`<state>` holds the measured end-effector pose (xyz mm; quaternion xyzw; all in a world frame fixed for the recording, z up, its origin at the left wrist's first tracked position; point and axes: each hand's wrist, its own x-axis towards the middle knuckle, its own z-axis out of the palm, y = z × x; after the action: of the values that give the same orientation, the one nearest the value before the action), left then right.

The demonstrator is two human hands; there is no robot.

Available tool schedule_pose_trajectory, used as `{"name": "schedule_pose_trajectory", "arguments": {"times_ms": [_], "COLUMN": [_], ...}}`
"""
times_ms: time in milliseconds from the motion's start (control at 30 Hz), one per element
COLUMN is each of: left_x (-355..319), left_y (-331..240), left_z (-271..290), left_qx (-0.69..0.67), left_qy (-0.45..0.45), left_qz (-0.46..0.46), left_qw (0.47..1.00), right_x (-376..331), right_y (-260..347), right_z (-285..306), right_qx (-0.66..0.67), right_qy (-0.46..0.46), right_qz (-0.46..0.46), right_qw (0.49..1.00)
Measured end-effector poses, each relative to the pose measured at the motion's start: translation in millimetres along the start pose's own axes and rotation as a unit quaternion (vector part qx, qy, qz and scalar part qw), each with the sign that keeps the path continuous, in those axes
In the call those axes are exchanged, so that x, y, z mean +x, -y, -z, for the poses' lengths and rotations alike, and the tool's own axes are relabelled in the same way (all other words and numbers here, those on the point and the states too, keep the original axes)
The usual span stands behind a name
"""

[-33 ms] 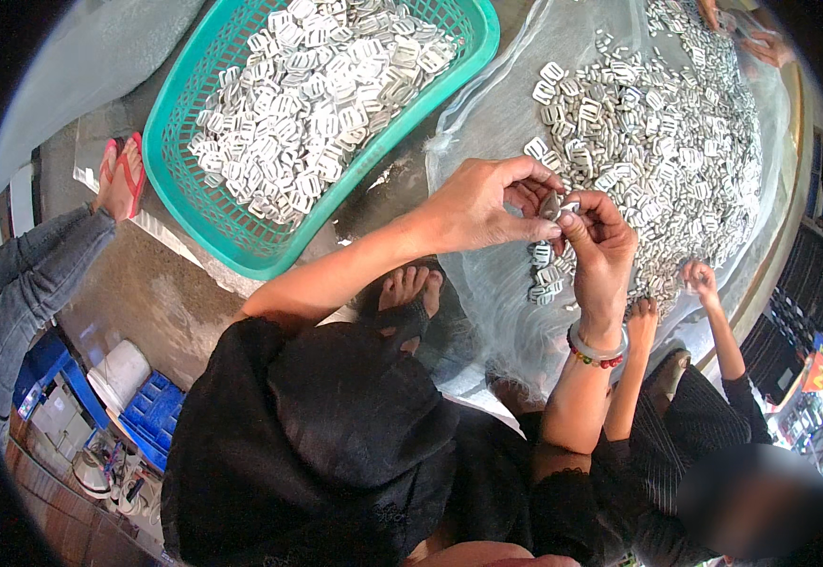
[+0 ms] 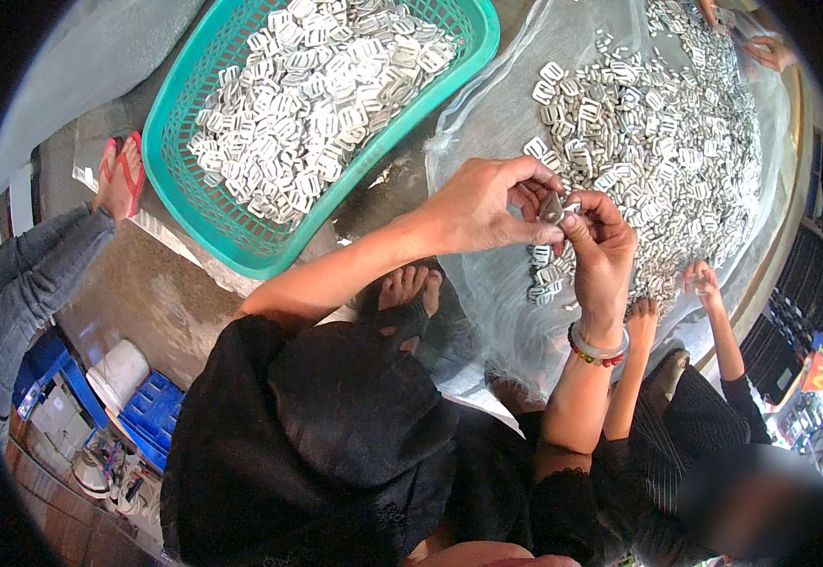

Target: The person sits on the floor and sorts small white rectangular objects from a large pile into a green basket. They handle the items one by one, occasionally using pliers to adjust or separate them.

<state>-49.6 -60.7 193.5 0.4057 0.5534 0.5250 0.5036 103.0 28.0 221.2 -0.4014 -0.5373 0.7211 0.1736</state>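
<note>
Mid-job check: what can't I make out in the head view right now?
All in the head view:
Held pieces: fingers of the left hand and right hand partly cover them, hiding full shape and count.
Green basket: far end cut off by the top edge.
Silvery pile: lower pieces hidden under upper ones; many far ones too small to tell apart.
Co-worker's head: blurred out.

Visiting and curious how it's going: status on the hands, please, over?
Left fingers and right fingers close together, pinching small silvery metal. Buckle pile on translucent sheet beyond. Co-worker's hand off to the right, not in the way.
</note>
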Motion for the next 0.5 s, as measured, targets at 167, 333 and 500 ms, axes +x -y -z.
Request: {"name": "schedule_pose_trajectory", "arguments": {"times_ms": [167, 333, 500], "left_x": [2.7, 1.5, -1.4], "left_y": [-12.1, -9.2, -12.7], "left_z": [-3.8, -8.0, -9.1], "left_qx": [0.142, 0.108, 0.055], "left_qy": [0.018, 0.023, 0.053], "left_qz": [-0.036, -0.013, 0.090], "left_qw": [0.989, 0.994, 0.993], "right_x": [-3.8, -9.0, -13.4], "right_y": [-5.9, -8.0, -8.9], "right_z": [11.5, 11.4, 17.4], "right_qx": [0.058, 0.026, 0.016], "right_qy": [0.034, 0.042, 0.063], "right_qz": [-0.036, -0.041, -0.079], "right_qw": [0.997, 0.998, 0.995]}}
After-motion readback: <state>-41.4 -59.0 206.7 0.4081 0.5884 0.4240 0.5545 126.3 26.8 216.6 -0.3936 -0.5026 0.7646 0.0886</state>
